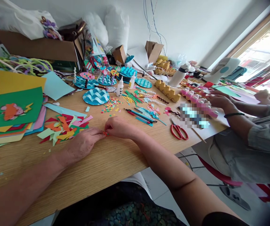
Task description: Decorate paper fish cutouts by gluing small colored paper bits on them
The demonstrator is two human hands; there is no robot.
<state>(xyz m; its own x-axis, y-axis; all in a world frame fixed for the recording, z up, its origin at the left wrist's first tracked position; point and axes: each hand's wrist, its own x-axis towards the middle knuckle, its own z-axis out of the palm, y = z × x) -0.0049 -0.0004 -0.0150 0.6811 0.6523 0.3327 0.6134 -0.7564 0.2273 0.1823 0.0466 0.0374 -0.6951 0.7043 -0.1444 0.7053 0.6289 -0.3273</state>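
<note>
My left hand (84,142) rests low over the table, fingers pressed together, their tips on a small orange-red piece (105,133), apparently paper. From the other side my right hand (119,127) is curled closed, its fingertips pinching the same piece. The fingers hide most of it. Just left of my hands lies a pile of coloured paper scraps (65,127). Beyond them are tiny paper dots (111,106) scattered on the wood and a round blue wavy-patterned disc (95,96). Several pencils (141,115) lie to the right of my right hand.
Red-handled scissors (179,131) lie on the right near a wooden stick (199,135). Two white glue bottles (120,87) stand upright behind. Stacked coloured sheets (31,94) fill the left. A co-worker's hand (219,102) is beside a pink egg-carton strip (199,102).
</note>
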